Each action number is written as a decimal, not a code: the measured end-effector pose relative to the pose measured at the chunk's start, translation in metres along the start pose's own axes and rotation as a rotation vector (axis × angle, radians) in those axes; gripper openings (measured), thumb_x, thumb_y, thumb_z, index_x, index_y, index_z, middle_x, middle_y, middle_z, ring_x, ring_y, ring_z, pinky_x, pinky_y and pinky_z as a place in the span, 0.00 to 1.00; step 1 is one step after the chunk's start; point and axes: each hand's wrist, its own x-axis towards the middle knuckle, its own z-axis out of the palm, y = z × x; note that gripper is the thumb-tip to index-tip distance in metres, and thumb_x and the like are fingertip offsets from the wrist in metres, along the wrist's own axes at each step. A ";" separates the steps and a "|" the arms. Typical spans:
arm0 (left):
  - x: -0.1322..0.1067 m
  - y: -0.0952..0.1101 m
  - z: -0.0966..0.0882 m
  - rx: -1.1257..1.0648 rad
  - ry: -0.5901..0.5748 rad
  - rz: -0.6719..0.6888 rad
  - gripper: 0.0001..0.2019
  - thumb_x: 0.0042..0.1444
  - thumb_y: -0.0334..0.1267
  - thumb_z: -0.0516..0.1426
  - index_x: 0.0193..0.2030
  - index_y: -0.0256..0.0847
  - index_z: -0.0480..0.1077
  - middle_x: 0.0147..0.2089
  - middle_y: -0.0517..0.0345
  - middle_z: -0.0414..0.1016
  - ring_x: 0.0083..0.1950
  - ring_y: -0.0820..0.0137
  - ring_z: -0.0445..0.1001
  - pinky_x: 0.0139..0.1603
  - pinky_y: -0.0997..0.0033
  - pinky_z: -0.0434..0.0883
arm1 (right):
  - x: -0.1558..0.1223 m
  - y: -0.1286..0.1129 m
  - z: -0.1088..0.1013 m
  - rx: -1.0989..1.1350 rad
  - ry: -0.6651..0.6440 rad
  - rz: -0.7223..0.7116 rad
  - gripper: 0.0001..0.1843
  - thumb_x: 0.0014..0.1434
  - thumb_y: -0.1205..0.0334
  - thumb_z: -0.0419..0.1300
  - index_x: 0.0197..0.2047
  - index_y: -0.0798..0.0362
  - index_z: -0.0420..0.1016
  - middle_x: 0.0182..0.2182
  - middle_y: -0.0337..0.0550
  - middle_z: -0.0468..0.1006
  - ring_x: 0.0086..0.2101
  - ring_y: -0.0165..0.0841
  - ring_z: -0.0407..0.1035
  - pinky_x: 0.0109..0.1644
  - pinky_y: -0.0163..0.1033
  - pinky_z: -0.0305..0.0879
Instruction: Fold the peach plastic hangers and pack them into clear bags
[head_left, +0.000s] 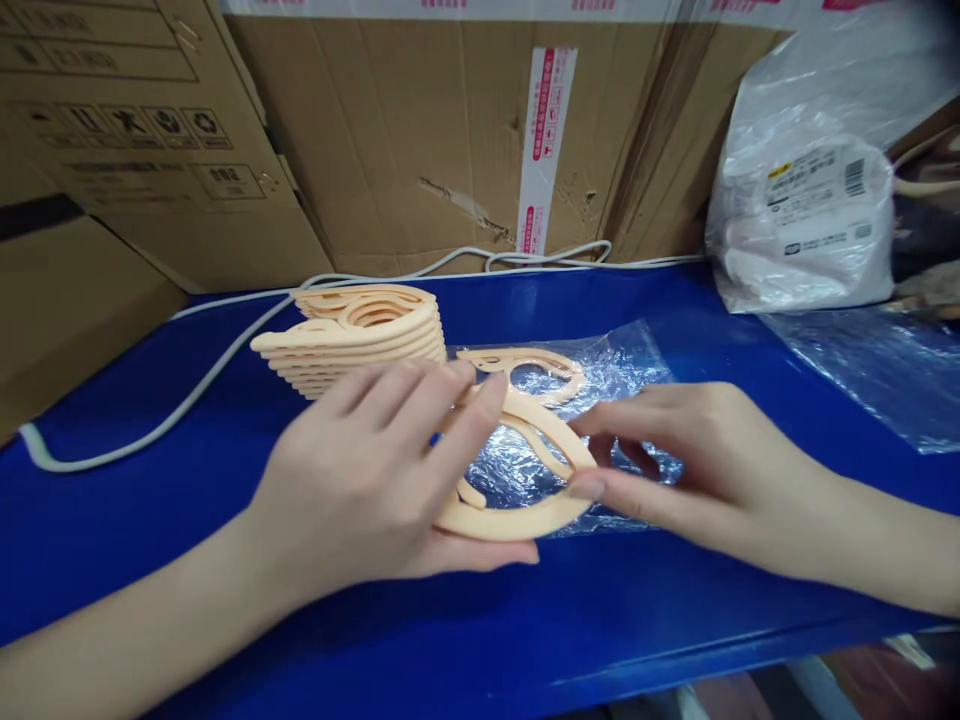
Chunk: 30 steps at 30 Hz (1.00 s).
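A cream plastic folding hanger (540, 515), curved with an open middle, is held between my two hands above the table. My left hand (367, 460) grips its left part, fingers over the top and thumb beneath. My right hand (675, 460) pinches its right end between thumb and fingers. Behind my left hand stands a neat stack of matching cream hangers (375, 340), partly covered by the fingers. Another single hanger (559, 370) lies on a clear plastic bag (630, 365) just beyond the held one. My left palm hides part of the held piece.
The table (225, 590) has a blue surface. Cardboard boxes (420, 130) wall off its back and left. A white cable (187, 405) runs along the rear and left. A white plastic package (810, 220) stands back right, with clear plastic film (862, 370) in front of it.
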 end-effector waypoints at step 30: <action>-0.005 0.016 0.009 -0.152 -0.038 -0.086 0.35 0.59 0.64 0.52 0.49 0.25 0.72 0.43 0.38 0.78 0.39 0.53 0.75 0.35 0.57 0.67 | 0.001 0.001 0.015 -0.294 0.040 -0.329 0.39 0.61 0.47 0.63 0.68 0.53 0.55 0.60 0.56 0.69 0.57 0.47 0.66 0.55 0.48 0.71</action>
